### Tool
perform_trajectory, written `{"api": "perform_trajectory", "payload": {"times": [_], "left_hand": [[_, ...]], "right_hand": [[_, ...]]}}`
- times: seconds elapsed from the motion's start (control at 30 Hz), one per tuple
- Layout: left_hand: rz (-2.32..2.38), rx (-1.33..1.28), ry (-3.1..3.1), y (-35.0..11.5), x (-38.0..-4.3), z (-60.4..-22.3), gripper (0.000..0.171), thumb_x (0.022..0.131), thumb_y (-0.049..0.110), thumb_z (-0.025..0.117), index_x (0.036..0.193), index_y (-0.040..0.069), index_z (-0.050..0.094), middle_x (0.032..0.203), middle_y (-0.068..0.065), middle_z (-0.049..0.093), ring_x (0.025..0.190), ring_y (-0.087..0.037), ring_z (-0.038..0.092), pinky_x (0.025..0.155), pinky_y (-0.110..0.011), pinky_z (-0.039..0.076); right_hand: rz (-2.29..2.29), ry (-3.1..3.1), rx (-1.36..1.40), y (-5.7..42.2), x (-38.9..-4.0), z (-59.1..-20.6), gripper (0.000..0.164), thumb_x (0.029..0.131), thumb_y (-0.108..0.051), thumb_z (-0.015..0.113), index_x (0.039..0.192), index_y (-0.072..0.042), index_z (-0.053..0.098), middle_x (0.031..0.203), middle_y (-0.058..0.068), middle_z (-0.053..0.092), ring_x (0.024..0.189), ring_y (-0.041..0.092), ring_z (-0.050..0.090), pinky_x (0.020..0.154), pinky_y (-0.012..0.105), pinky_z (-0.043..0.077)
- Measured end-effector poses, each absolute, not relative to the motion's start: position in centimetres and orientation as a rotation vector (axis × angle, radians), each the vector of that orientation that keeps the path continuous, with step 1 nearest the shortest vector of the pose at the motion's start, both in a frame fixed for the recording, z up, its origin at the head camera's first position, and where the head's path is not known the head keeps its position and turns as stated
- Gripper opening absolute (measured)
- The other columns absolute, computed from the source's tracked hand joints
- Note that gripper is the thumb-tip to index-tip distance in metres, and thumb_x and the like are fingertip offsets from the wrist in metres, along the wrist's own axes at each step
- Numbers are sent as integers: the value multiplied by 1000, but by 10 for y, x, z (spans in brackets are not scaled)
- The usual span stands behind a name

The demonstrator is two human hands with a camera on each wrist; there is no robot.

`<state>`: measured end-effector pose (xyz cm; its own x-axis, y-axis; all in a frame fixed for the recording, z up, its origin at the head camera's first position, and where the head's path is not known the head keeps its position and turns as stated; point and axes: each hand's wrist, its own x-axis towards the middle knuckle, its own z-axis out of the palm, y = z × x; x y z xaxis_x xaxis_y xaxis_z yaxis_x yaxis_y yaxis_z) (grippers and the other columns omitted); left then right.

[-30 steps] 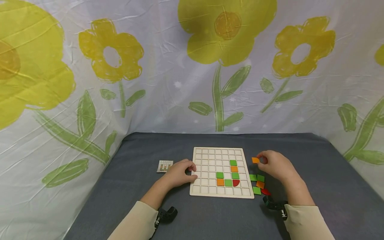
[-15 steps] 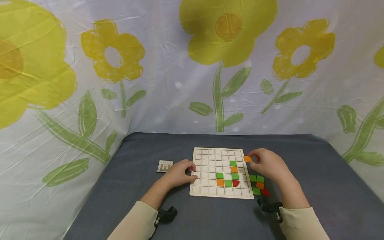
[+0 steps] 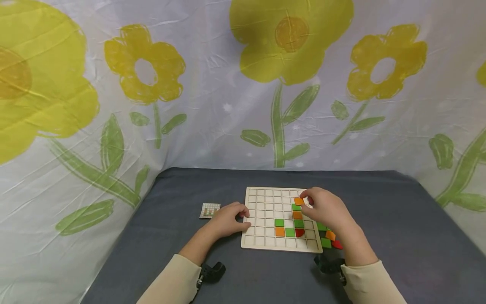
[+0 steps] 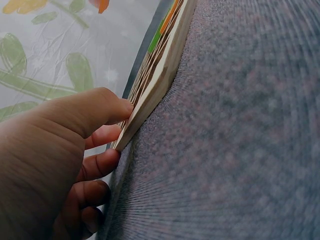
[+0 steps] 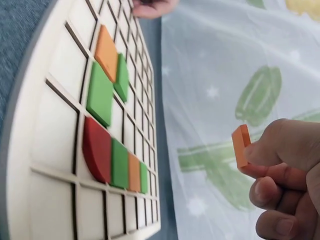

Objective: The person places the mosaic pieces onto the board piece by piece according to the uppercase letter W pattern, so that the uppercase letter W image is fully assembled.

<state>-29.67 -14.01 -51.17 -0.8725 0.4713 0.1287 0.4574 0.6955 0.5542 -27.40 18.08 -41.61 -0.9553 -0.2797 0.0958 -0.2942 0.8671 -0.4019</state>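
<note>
Between thumb and forefinger my right hand (image 3: 325,207) pinches an orange square tile (image 5: 241,146), held above the upper right part of the wooden grid board (image 3: 262,207). My left hand (image 3: 228,219) holds the board's left edge, its thumb (image 4: 112,107) on top and its fingers curled at the side. Set in the grid are green and orange square tiles, among them a green tile (image 3: 279,222) and an orange tile (image 3: 279,232). A red quarter-round tile (image 5: 96,150) sits in the lower right corner of this row.
Loose green, orange and red tiles (image 3: 325,242) lie against the board's right edge, partly hidden by my right hand. A small card with a printed grid (image 3: 209,210) lies left of the board on the dark cloth (image 3: 281,278). A flowered curtain (image 3: 212,139) hangs behind.
My right hand has carried the orange tile leftward from beside the board to above its upper right squares. My left hand has stayed on the left edge.
</note>
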Motion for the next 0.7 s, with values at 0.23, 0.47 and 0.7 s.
{"api": "perform_trajectory", "payload": {"times": [0.23, 0.47, 0.7], "left_hand": [[931, 775, 2873, -141, -296, -511, 17, 92, 35, 76, 101, 25, 66, 95, 9, 53, 83, -11, 50, 76, -34, 43], [926, 783, 2879, -140, -296, -510, 17, 92, 34, 76, 101, 24, 66, 94, 8, 53, 81, -12, 50, 75, -35, 43], [901, 782, 2887, -141, -296, -508, 17, 92, 35, 76, 100, 25, 65, 93, 8, 52, 80, -12, 50, 73, -34, 42]], "right_hand": [[540, -2974, 501, 162, -273, -425, 26, 92, -18, 71, 116, -7, 73, 94, 3, 61, 76, 18, 54, 63, 36, 46], [436, -2951, 531, 146, -274, -436, 26, 92, -23, 78, 112, -8, 75, 96, 4, 68, 75, 15, 58, 60, 33, 48], [430, -2991, 554, 136, -277, -444, 22, 92, -23, 79, 108, -8, 77, 96, 3, 69, 72, 14, 60, 58, 33, 49]]}}
